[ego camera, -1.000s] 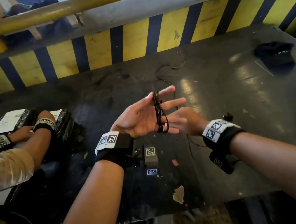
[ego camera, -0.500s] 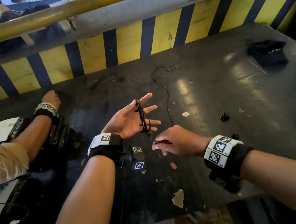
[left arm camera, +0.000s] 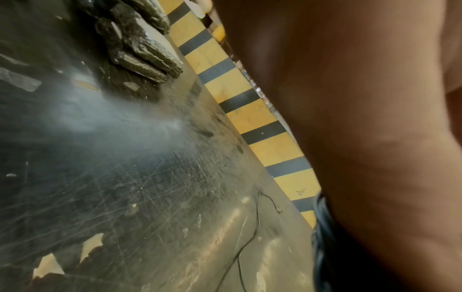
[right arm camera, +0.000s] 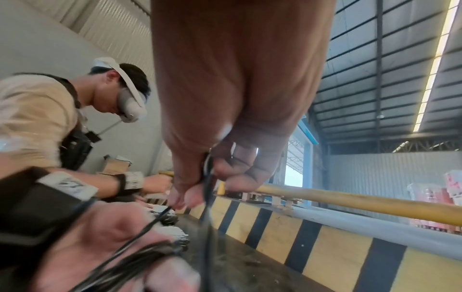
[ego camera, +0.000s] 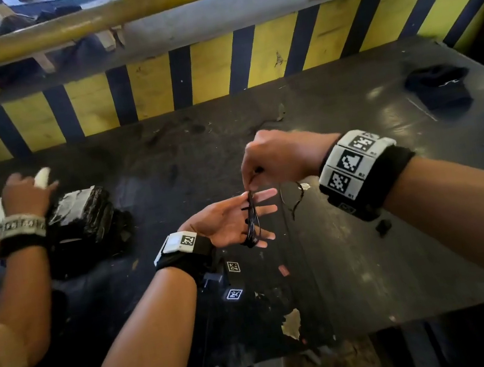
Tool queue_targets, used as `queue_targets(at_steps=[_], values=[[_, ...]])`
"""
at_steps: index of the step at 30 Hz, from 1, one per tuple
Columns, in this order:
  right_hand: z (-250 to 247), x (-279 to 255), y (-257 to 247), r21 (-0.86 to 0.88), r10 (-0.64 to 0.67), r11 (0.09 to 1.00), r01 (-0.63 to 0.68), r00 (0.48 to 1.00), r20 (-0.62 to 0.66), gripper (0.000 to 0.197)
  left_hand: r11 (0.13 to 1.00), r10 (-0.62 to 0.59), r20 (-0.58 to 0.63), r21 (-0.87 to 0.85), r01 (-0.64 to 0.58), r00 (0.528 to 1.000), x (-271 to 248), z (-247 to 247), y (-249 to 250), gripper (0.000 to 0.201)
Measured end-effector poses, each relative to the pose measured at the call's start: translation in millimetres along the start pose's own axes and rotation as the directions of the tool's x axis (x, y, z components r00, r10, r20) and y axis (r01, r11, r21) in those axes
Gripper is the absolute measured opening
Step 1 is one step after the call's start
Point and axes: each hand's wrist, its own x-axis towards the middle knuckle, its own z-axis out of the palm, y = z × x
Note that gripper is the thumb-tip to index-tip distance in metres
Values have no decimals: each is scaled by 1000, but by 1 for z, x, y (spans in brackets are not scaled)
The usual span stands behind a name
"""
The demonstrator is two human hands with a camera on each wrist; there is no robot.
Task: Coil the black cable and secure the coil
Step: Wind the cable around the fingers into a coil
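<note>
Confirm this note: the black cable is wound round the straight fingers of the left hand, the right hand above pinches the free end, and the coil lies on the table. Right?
One detail is wrong. The coil is not on the table; in the head view it is looped round the left hand's outstretched fingers, held up off the surface. The right hand does pinch the black cable's free end above, as the right wrist view also shows.
</note>
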Motion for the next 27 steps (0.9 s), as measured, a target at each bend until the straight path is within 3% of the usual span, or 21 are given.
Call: queue_targets(at_steps=[10,17,19,22,27], values=[[-2,19,39,89,-55,994,67,991,-124,13,997,61,212,-50,-51,975,-15,21,6,57],[30,8,59,240,24,971,15,986,-162,23,963,241,326,-198,-184,914,-27,39,15,48],[45,0,59,359,87,933,-18,980,-176,25,943,303,333,-238,-232,893,-30,43,22,47],[75,-13,55,583,227,808,-89,959,-168,28,914,386,324,-260,-312,863,-32,45,34,50],[132,-24,19,643,176,761,-82,981,-83,23,904,416,241,-217,-369,877,-18,39,50,52]])
